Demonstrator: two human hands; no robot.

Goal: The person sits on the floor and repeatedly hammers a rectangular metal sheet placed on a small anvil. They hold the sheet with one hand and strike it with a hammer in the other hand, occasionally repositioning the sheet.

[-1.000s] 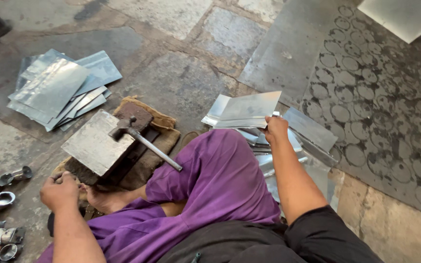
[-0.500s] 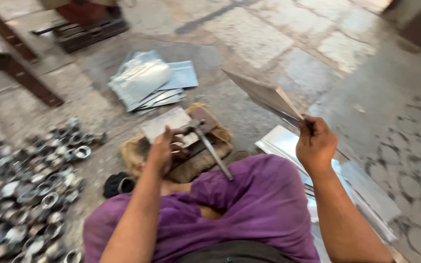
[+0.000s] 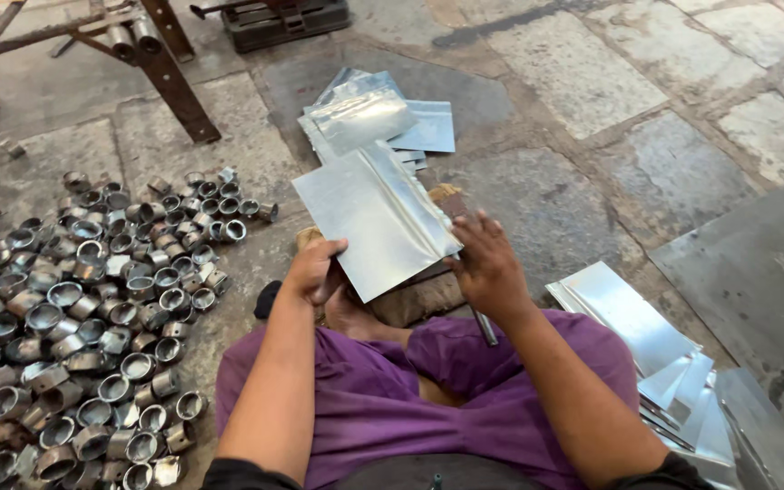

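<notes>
Nearest me: purple-clad lap, lower centre. Lower right: stack of cut metal sheets [image 3: 632,318]. Left side: heap of short metal rings [image 3: 93,308]. Centre: my left hand [image 3: 315,270] and right hand [image 3: 487,263], both clamped on opposite edges of one shiny rectangular metal sheet [image 3: 378,218], creased lengthwise, hiding the block beneath. Beyond: further sheet pile [image 3: 369,118]. Upper left: rusty iron stand [image 3: 161,63]. Floor: worn stone slabs [image 3: 610,82].
</notes>
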